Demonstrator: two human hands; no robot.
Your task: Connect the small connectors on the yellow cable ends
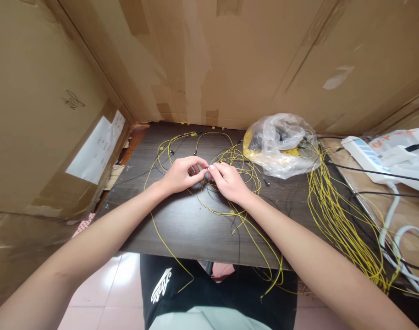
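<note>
Two bare hands meet over the middle of a dark brown, wood-grained tabletop (182, 233), their fingertips almost touching. The left hand (182, 175) and the right hand (229, 181) each pinch, thumb against forefinger, what looks like a short bit of thin yellow wire; the fingers hide most of it. The other fingers are curled.

Around and beneath the hands spreads a loose tangle of thin yellow wires (252, 170), mixed with black strands and small black connectors (267, 182). One yellow length (157, 231) runs down on the left and hangs over the near edge; more hang over it on the right.

Beyond the right hand, a crumpled clear plastic bag (281, 137) holds yellow and black items too blurred to tell apart. Just right of it, a thick bundle of yellow wires (336, 224) trails down toward the near right corner. Farther right lies a white power strip (366, 158) with a thick white cord (395, 201). Brown cardboard walls (209, 59) stand behind and to the left.
</note>
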